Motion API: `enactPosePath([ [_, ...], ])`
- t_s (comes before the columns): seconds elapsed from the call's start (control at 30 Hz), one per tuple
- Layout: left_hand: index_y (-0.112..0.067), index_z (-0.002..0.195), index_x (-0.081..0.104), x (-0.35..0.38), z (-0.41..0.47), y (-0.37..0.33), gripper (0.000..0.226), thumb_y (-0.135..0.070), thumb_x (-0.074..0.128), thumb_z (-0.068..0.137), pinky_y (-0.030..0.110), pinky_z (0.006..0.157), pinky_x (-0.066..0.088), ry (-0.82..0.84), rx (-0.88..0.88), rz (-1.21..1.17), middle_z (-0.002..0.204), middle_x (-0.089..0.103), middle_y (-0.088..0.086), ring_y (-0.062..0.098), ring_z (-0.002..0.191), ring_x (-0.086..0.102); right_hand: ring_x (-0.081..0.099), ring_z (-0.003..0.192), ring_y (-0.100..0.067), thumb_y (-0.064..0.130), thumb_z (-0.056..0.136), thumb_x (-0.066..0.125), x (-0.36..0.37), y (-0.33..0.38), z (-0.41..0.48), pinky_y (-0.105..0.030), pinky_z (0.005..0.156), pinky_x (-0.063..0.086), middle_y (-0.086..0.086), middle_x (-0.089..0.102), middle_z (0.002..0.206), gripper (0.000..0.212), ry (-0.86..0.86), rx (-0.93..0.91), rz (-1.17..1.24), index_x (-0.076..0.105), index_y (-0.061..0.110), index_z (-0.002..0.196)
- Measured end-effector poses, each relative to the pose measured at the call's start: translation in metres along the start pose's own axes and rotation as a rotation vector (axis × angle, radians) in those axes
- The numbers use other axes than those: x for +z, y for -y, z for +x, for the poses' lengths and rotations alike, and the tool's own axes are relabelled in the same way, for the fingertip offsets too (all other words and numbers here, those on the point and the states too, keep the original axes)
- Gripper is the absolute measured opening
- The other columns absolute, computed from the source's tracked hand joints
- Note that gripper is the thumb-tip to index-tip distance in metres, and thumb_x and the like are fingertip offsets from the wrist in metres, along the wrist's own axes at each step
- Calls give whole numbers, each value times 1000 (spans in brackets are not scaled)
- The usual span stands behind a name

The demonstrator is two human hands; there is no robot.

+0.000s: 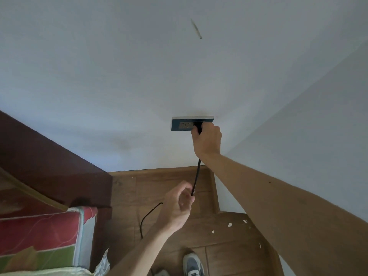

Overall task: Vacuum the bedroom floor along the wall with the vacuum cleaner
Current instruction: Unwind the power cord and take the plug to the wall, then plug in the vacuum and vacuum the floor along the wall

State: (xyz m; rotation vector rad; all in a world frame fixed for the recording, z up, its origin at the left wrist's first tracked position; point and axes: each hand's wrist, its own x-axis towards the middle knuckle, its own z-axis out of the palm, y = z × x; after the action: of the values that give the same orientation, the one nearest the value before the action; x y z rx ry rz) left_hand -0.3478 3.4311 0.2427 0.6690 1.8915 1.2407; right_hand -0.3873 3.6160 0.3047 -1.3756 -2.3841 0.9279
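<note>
At left, a dark wooden headboard and a red-green mattress stand against the white wall. From the wooden floor a black power cord rises through the left hand, which pinches it, to the wall socket. There the right hand grips the plug. White scraps lie at right.
</note>
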Motion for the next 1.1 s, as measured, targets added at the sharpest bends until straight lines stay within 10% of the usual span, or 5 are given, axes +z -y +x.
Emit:
enactPosePath([
  [0.7,-21,100,59,-23,-3,-19,11,-22,66,92,11,58,45,-43,29,313,81,63,-11,5,68,62,61,97,-34,23,100,54,-38,26,5,-35,69,43,-13,55,104,24,185,-14,-306,55,2,111],
  [0.97,-16,150,25,-87,-4,-114,72,-51,52,94,35,104,43,112,-121,631,146,41,9,23,129,46,58,106,-30,41,95,59,-105,58,-22,-41,84,52,-12,56,120,50,437,-365,-626,42,12,132],
  [1.1,-17,150,19,-132,-15,-181,77,-57,49,91,41,103,44,44,-98,856,145,38,10,27,131,43,53,113,-31,49,92,60,-153,97,-36,-41,82,47,-11,50,126,64,434,-462,-720,33,16,140],
])
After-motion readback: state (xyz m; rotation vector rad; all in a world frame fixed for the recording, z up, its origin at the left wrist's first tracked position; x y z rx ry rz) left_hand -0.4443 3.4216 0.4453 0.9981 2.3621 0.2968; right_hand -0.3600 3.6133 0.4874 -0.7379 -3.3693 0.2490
